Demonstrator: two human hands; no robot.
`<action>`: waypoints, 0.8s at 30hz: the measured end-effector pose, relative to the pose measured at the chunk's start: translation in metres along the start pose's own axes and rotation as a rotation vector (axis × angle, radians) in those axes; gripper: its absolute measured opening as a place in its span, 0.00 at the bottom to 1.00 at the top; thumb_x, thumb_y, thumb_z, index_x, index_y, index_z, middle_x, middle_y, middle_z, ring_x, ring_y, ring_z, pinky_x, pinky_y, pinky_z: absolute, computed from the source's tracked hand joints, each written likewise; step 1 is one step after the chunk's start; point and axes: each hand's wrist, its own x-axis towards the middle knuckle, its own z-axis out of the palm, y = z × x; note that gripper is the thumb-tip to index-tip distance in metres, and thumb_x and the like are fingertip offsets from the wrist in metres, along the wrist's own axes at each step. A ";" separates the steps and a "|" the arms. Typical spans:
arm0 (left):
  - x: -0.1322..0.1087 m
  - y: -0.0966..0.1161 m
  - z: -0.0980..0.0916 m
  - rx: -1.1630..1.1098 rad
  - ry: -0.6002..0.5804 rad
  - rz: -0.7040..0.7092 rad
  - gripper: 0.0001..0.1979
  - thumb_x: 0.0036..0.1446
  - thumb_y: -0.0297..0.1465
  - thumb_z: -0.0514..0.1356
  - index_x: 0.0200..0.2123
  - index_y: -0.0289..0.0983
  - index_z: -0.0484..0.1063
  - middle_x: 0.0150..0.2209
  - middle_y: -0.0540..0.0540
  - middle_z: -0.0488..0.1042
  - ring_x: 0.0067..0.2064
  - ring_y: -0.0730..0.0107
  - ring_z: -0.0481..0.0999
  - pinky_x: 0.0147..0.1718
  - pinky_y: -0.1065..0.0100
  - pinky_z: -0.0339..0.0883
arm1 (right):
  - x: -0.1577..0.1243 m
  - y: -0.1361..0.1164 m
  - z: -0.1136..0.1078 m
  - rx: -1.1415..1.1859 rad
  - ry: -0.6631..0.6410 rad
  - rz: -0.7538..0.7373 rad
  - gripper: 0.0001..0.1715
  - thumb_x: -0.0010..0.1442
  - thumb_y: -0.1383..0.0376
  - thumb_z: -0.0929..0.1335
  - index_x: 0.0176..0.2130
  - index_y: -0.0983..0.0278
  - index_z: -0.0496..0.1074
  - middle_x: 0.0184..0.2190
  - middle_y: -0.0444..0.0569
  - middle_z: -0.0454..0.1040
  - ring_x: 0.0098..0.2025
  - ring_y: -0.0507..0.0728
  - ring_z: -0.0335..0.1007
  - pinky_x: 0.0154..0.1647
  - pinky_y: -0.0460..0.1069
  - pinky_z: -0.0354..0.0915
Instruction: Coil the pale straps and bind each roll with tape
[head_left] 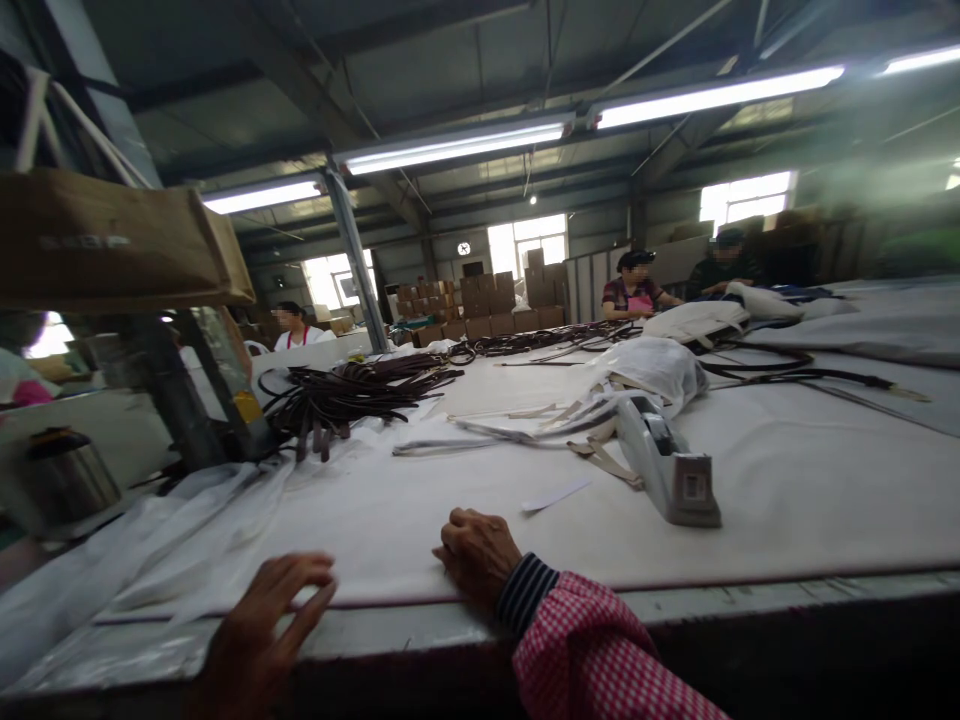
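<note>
My left hand (pixel 266 620) is at the table's front edge, slightly blurred. Its thumb stands apart from the fingers, and nothing shows between them. To its right, my right hand (pixel 478 552) rests on the white covered tabletop (pixel 375 520). Those fingers are curled together; whatever they may hold is hidden. Just beyond this hand lies a narrow white paper strip (pixel 556 497). Farther right stands a grey tape dispenser (pixel 667 465), with light-coloured straps (pixel 606 462) beside it.
Dark straps (pixel 360 390) are heaped at the back left. Clear plastic (pixel 649 368) covers part of a strap pile behind the dispenser. A brown bag (pixel 112 240) hangs at upper left, near a metal post. Several people sit beyond the table, among them a person in a pink apron (pixel 639 302).
</note>
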 end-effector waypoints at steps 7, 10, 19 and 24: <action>0.178 0.086 0.123 0.145 -0.381 0.307 0.07 0.62 0.29 0.58 0.44 0.38 0.71 0.50 0.42 0.74 0.55 0.56 0.67 0.55 0.56 0.66 | 0.001 -0.001 0.004 -0.014 0.026 -0.055 0.04 0.62 0.64 0.71 0.35 0.63 0.74 0.36 0.46 0.77 0.38 0.57 0.74 0.31 0.49 0.63; 0.215 0.097 0.174 0.160 -0.452 0.310 0.18 0.61 0.32 0.60 0.54 0.38 0.67 0.58 0.39 0.69 0.60 0.51 0.64 0.51 0.53 0.68 | 0.004 0.002 0.014 0.045 0.086 -0.089 0.03 0.60 0.68 0.71 0.36 0.61 0.72 0.37 0.45 0.77 0.37 0.56 0.73 0.30 0.48 0.61; 0.226 0.102 0.237 0.212 -0.499 0.380 0.08 0.62 0.33 0.57 0.42 0.39 0.73 0.49 0.39 0.73 0.56 0.47 0.66 0.50 0.47 0.64 | 0.013 0.016 0.057 -0.047 0.096 -0.131 0.08 0.57 0.68 0.72 0.31 0.63 0.67 0.32 0.46 0.76 0.28 0.55 0.70 0.17 0.50 0.45; 0.225 0.075 0.215 0.215 -0.454 0.377 0.08 0.64 0.35 0.56 0.37 0.39 0.73 0.44 0.40 0.73 0.51 0.51 0.70 0.46 0.54 0.66 | 0.017 0.012 0.050 -0.088 0.074 -0.097 0.10 0.58 0.60 0.73 0.32 0.61 0.70 0.31 0.43 0.76 0.28 0.55 0.72 0.16 0.50 0.41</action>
